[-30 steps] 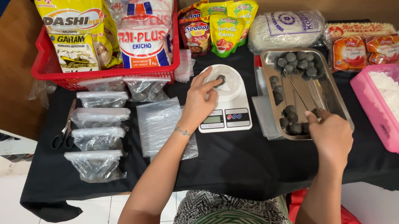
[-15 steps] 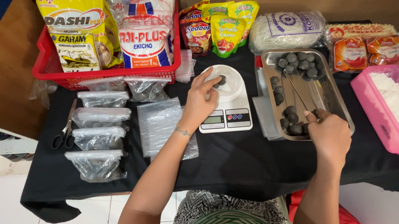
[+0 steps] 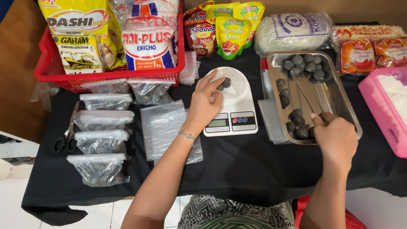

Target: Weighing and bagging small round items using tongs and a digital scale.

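My left hand (image 3: 204, 104) reaches onto the round pan of a white kitchen scale (image 3: 230, 114), fingertips on a thin clear bag with a few dark grey balls (image 3: 224, 83) in it. My right hand (image 3: 335, 137) grips metal tongs (image 3: 307, 91) that lie across a steel tray (image 3: 347, 108) of several dark grey balls (image 3: 303, 65). The tong tips point at the pile in the tray's far end.
Filled clear bags (image 3: 101, 139) and scissors (image 3: 66, 134) lie at the left, with empty bags (image 3: 163, 126) beside the scale. A red basket (image 3: 48, 74) of packets stands at the back left. Sauce pouches (image 3: 229, 29), noodles (image 3: 294, 30) and a pink tub of white powder (image 3: 372, 94) fill the back and right.
My left hand has shifted slightly on the scale pan around the dark balls. My right hand keeps its hold on the tongs over the tray.
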